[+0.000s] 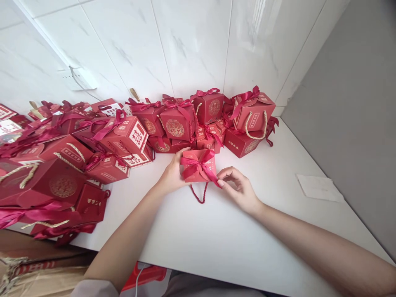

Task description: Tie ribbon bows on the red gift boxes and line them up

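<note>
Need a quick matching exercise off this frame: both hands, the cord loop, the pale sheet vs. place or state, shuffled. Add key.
Items
1. Left hand
2. Right hand
3. Dark red cord loop
4. Pale sheet

Place or state
A. Lies flat on the white table, near the grey panel
B. Has its thumb and finger at a tail of the ribbon bow
C. Grips the side of the small red box
D. Hangs out from the held box, on the camera's side

Pairs: 1-C, 2-B, 3-D, 4-A
</note>
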Motion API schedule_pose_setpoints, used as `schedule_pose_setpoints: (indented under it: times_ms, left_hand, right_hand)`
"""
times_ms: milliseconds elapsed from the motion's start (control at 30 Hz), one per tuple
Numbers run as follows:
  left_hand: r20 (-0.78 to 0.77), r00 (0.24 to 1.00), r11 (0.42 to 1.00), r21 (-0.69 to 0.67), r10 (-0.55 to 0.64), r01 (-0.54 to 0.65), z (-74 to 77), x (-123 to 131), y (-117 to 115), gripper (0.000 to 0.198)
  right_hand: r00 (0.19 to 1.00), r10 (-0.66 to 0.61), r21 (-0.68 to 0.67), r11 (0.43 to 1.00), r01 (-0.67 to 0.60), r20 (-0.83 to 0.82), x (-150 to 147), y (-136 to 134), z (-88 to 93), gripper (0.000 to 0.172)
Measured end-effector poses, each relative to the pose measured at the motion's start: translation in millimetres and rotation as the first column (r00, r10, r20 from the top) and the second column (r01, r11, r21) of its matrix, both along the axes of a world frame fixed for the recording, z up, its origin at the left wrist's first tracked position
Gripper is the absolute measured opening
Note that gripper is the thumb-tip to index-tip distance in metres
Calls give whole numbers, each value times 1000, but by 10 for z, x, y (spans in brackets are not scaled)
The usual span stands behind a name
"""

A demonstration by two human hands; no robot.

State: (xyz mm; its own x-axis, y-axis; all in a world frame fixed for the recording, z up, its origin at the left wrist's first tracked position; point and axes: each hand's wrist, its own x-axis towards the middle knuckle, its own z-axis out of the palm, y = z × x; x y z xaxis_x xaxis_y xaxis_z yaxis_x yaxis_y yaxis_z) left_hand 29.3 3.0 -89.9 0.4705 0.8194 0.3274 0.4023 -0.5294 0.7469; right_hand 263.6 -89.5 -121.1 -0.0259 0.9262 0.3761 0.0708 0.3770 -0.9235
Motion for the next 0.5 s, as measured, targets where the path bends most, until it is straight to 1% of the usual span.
schedule_pose_setpoints:
  times_ms: [100,200,367,500]
  left_hand:
    - [11,1000,999,20,-29,29,-25,14,-18,105]
    - [9,999,999,30,-34,34,-50,21,-32,108]
    - [6,999,998,51,-38,37,-76,11,-8,111]
    - [16,999,999,-14,-29,30,-95,-8,6,105]
  right_hand:
    - [993,80,-122,988,-90,-84,4,19,-9,20]
    - [983,124,-187,971,-147,-132,-5,26,-4,29]
    - [982,148,-190,967,-169,-119,-31,28,10,35]
    - [985,131,-172,974,-148,-109,-41,47,-30,34]
